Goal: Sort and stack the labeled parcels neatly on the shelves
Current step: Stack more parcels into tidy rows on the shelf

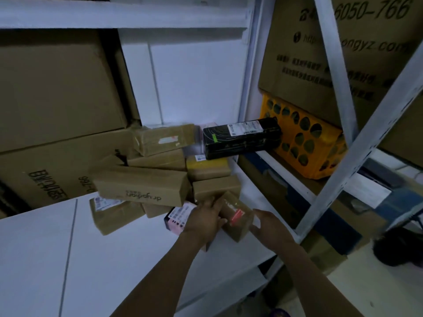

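white shelf board [45,248] carries large brown cartons [57,88] at left, then a heap of brown cardboard parcels [142,186]. near its front edge, left hand [206,219] and right hand [267,224] grip a small brown taped parcel [238,216]. yellow plastic crate [304,143] sits right.

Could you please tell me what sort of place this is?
Probably a parcel storeroom or small warehouse: metal shelves carry a heap of labelled parcels, large cardboard cartons are stacked at the left, and a yellow crate sits on the neighbouring shelf.
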